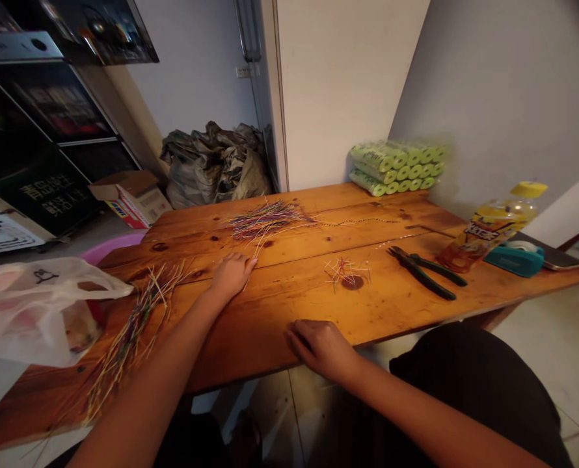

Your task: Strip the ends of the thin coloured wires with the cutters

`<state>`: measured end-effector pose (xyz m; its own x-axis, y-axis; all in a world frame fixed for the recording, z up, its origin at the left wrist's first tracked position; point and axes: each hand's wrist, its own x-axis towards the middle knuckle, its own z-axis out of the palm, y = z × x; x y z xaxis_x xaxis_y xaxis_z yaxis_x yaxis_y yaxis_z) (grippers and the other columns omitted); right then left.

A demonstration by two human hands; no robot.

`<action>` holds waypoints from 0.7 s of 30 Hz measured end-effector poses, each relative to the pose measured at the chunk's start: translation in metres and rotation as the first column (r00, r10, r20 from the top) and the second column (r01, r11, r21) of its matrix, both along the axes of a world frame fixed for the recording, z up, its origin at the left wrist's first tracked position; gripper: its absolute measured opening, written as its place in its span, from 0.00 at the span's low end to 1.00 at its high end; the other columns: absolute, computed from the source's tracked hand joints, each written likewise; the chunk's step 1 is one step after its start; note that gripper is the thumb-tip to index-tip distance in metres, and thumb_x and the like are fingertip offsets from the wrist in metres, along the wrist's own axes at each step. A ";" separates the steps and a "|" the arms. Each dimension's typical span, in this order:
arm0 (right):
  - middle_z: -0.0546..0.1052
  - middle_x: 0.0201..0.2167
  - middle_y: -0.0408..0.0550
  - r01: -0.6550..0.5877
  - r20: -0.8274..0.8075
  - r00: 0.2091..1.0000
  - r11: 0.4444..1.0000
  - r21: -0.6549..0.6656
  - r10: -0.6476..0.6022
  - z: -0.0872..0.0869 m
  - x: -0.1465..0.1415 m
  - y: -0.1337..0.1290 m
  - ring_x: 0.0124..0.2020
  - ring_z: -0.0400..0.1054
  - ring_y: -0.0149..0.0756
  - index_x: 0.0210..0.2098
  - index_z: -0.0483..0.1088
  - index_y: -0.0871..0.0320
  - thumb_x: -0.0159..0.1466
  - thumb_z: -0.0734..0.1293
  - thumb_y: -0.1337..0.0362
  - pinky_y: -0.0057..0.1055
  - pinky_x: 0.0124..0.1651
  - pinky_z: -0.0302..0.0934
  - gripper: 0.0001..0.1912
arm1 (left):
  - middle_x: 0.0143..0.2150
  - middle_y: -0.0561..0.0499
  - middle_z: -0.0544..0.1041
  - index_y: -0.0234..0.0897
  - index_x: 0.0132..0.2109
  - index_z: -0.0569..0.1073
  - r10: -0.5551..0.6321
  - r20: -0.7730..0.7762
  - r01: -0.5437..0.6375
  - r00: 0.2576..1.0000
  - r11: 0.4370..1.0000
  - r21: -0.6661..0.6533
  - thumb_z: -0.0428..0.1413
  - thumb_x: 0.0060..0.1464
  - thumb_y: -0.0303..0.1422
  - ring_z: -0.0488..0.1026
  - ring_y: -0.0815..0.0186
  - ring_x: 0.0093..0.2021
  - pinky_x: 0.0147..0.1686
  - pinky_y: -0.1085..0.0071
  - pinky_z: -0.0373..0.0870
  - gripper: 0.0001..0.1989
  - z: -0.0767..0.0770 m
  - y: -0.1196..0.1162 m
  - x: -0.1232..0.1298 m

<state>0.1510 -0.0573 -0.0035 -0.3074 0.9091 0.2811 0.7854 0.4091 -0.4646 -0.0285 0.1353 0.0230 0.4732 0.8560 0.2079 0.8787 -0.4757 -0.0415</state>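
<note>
My left hand [233,273] is over the middle of the wooden table, its fingers pinched on a thin pale wire [260,246]. That wire leads up toward a loose bundle of multicoloured wires [267,220] farther back. My right hand [326,348] rests by the table's front edge with its fingers curled, and nothing shows in it. A small pile of short wire pieces [345,273] lies beyond my right hand. Beside the pile are dark-handled pliers [423,270], jaws pointing left. A second bundle of long wires [133,331] lies to the left of my left forearm.
A tilted-looking drink bottle [489,231] with a yellow cap stands right, near a teal tape dispenser [516,258]. Green-wrapped paper rolls [397,168] sit at the back. A white plastic bag [40,305] occupies the left end. A thin twisted strand [362,222] crosses the wooden table [270,331].
</note>
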 end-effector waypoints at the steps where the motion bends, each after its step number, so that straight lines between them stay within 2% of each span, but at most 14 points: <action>1: 0.71 0.24 0.45 -0.002 0.005 1.000 1.000 0.000 0.002 0.000 0.000 0.000 0.24 0.64 0.31 0.29 0.64 0.58 0.68 0.55 0.64 0.27 0.27 0.49 0.13 | 0.46 0.42 0.76 0.36 0.46 0.74 -0.020 -0.015 0.020 1.000 1.000 -0.009 0.38 0.61 0.41 0.70 0.57 0.50 0.48 0.62 0.62 0.22 0.003 -0.003 -0.003; 6: 0.72 0.24 0.45 -0.008 0.007 1.000 1.000 0.008 0.008 0.000 0.000 0.000 0.24 0.64 0.31 0.30 0.64 0.58 0.67 0.55 0.65 0.28 0.27 0.49 0.12 | 0.44 0.44 0.78 0.37 0.42 0.75 -0.103 -0.116 0.099 0.988 0.994 -0.042 0.39 0.61 0.42 0.71 0.57 0.48 0.49 0.62 0.61 0.23 0.021 -0.023 -0.019; 10: 0.71 0.23 0.45 -0.009 -0.006 1.000 1.000 0.017 0.009 0.000 0.000 0.001 0.24 0.64 0.31 0.29 0.63 0.58 0.68 0.54 0.64 0.28 0.28 0.48 0.13 | 0.40 0.43 0.78 0.36 0.38 0.75 -0.068 -0.144 0.061 0.987 0.997 -0.051 0.36 0.61 0.40 0.73 0.58 0.41 0.43 0.63 0.64 0.24 0.028 -0.030 -0.023; 13: 0.71 0.24 0.45 -0.007 0.005 1.000 0.999 0.031 0.007 -0.001 0.000 0.001 0.24 0.64 0.31 0.29 0.63 0.58 0.68 0.54 0.64 0.28 0.28 0.48 0.13 | 0.38 0.43 0.77 0.35 0.40 0.73 -0.002 -0.118 0.003 0.993 1.000 0.002 0.37 0.60 0.38 0.73 0.59 0.38 0.40 0.64 0.66 0.21 0.027 -0.023 -0.019; 15: 0.72 0.24 0.45 -0.003 0.013 1.000 0.999 0.040 0.003 -0.002 0.000 0.002 0.24 0.64 0.31 0.29 0.63 0.58 0.68 0.55 0.65 0.28 0.28 0.48 0.13 | 0.40 0.43 0.75 0.34 0.40 0.72 0.009 -0.099 -0.004 0.995 0.999 0.048 0.39 0.59 0.36 0.72 0.59 0.39 0.41 0.64 0.65 0.18 0.026 -0.017 -0.013; 18: 0.72 0.24 0.45 0.000 0.021 1.000 0.999 0.044 -0.001 -0.002 -0.001 0.001 0.24 0.64 0.30 0.29 0.64 0.58 0.67 0.55 0.65 0.28 0.27 0.48 0.12 | 0.40 0.41 0.73 0.34 0.38 0.71 -0.008 -0.075 0.017 0.997 0.993 0.120 0.39 0.59 0.35 0.68 0.57 0.44 0.45 0.63 0.62 0.16 0.024 -0.012 -0.003; 21: 0.73 0.25 0.45 -0.005 0.040 0.999 0.999 0.040 0.003 -0.002 -0.001 0.001 0.25 0.65 0.30 0.30 0.64 0.58 0.66 0.56 0.66 0.27 0.28 0.49 0.10 | 0.37 0.42 0.72 0.35 0.36 0.70 -0.042 -0.043 0.050 0.998 0.978 0.203 0.41 0.59 0.35 0.66 0.56 0.43 0.44 0.62 0.61 0.15 0.025 -0.013 0.007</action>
<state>0.1502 -0.0560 -0.0054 -0.3227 0.8961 0.3047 0.8011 0.4301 -0.4163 -0.0213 0.1222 0.0483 0.5219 0.7747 0.3569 0.8520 -0.4933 -0.1753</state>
